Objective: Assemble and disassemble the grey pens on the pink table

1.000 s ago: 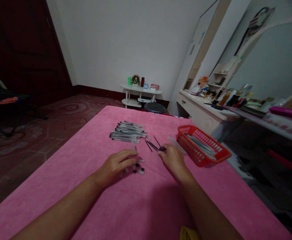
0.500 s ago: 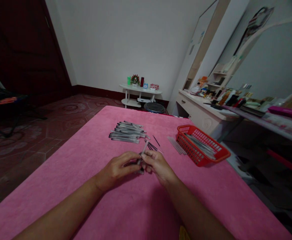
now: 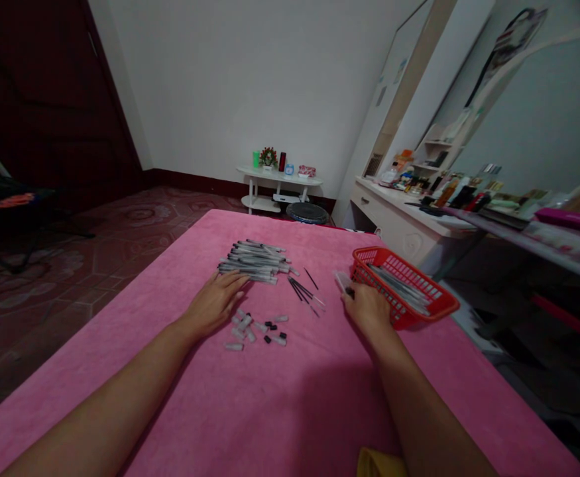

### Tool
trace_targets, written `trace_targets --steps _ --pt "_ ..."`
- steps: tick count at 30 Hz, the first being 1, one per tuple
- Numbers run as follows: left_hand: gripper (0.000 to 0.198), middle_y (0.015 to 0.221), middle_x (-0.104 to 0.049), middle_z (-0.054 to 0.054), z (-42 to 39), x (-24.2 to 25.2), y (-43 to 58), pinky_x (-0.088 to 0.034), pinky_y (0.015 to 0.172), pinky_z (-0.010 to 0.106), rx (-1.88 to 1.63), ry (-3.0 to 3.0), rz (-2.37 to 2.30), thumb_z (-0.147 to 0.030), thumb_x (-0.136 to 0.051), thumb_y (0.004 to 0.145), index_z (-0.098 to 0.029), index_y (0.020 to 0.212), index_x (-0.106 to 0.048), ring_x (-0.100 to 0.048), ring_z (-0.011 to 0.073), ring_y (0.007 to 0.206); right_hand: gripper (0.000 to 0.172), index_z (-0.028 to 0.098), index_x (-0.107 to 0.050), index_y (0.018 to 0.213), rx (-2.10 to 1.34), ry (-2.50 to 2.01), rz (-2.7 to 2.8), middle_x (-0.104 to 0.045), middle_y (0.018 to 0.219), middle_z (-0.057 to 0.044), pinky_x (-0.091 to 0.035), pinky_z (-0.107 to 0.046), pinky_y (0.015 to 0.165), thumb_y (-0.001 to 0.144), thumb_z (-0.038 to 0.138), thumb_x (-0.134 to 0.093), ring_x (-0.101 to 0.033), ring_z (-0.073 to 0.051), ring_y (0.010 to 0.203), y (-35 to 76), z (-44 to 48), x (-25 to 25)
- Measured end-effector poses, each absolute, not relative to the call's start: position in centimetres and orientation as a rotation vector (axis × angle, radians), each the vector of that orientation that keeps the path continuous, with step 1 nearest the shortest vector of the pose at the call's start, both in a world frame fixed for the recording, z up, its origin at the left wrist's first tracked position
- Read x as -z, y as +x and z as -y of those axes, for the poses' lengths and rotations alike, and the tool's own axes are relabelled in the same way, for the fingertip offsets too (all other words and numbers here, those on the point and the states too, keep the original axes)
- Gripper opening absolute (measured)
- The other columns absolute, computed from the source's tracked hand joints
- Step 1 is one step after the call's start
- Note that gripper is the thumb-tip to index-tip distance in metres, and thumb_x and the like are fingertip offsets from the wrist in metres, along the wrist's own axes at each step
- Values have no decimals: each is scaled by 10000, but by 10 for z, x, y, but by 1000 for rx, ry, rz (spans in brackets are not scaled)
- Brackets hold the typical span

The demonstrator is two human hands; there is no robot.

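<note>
My left hand lies with outstretched fingers at the near left edge of a pile of clear, black-tipped pens. Its fingertips touch the pile. Right of centre, my right hand is closed at a clear pen barrel, over the spot beside the basket where clear tubes lie; a small dark piece shows at its fingertips. Between the hands are several thin dark refills. Nearer to me lie scattered translucent pen caps and small black plugs.
A red plastic basket holding more clear tubes stands right of my right hand. Pink cloth covers the table. Yellow fabric shows at the bottom edge. A dressing table with bottles stands to the right.
My hands have parted from the middle. The left moved up-left to the pen pile; the right moved right to the clear tubes with a barrel. Caps and plugs beneath them are now visible.
</note>
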State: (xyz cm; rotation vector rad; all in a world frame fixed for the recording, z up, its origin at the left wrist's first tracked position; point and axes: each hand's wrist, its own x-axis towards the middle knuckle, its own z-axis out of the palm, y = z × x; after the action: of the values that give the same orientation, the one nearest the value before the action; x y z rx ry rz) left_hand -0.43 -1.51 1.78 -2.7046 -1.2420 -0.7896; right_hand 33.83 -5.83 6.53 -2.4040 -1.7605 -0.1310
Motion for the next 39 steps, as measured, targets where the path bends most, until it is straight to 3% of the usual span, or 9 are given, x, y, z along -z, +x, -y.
trace_targets --steps 13,18,24,30,34,36,39 --pt "425 1291 -534 126 14 -17 4 -412 979 425 764 -2778 1237 -229 -456 897 -186 1320 -478 -487 246 1171 229 199 -696 978 174 -2149 1847 -699 974 -94 -420 -264 714 841 310 -549 -649 -205 872 322 60 -60" --pt "333 1083 -576 117 13 -16 6 -455 857 387 778 -2706 1298 -229 -488 875 -191 1190 -587 -542 232 981 207 184 -711 926 100 -2032 1897 -700 942 -89 -411 -255 743 836 272 -548 -630 -196 892 311 61 -63" --pt "203 864 -586 69 16 -17 6 -450 695 308 755 -2662 1265 -178 -533 827 -202 968 -676 -549 194 804 207 177 -708 957 -196 -1772 1945 -696 942 -72 -416 -255 753 811 231 -572 -616 -176 848 281 68 -60" --pt "275 924 -584 79 42 -34 17 -434 692 296 845 -2652 1118 -82 -504 787 -180 1015 -624 -536 190 819 304 178 -668 1066 -483 -1501 2000 -675 963 -66 -411 -246 715 774 256 -636 -595 -163 815 246 84 -61" --pt "273 892 -591 81 51 -40 22 -420 669 296 935 -2591 979 -66 -473 797 -173 999 -622 -520 183 782 136 187 -676 833 -643 -1466 1956 -649 752 -19 -381 -230 635 815 274 -573 -563 -136 696 236 88 -56" --pt "264 905 -601 82 52 -41 24 -422 687 299 1006 -2567 898 -88 -464 829 -182 1020 -620 -527 180 799 206 168 -631 707 -803 -1438 1836 -604 647 -9 -362 -217 573 833 287 -520 -535 -117 612 234 88 -53" --pt "243 934 -624 75 54 -43 24 -422 720 302 1085 -2584 767 -139 -485 870 -202 1073 -604 -543 176 844 290 149 -600 674 -1209 -1366 1548 -531 531 10 -289 -203 439 826 363 -477 -441 -86 445 230 87 -53"
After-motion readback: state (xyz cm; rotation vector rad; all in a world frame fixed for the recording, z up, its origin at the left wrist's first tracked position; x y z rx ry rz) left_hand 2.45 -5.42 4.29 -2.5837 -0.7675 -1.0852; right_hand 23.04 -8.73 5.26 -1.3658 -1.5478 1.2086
